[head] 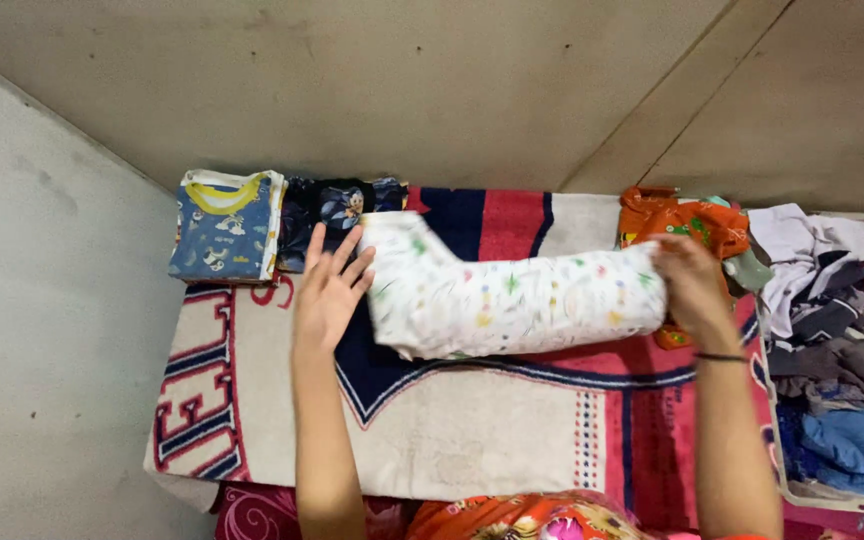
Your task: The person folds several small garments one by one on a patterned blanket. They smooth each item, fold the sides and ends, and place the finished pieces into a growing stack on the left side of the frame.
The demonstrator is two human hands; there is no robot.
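A folded blue shirt (224, 226) and dark shirt (337, 212) lie beside an orange garment (677, 220); a laundry basket (775, 440) holds clothes.

Trousers (512, 300) lie across the towel (452, 430), left hand (327, 290) at one end, right hand (687, 280) at the other. Two folded shirts (227, 225) sit behind left; basket (787, 485) right.

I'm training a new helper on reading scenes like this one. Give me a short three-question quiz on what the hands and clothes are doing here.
1. True or false: the right hand grips one end of the white printed garment.
2. Which describes the left hand? A. open, fingers spread B. closed in a fist C. out of view
3. Fill in: two folded garments, the blue shirt with yellow collar and the dark printed one, lie on the person's ____ side.

Key: 1 true; 2 A; 3 left.
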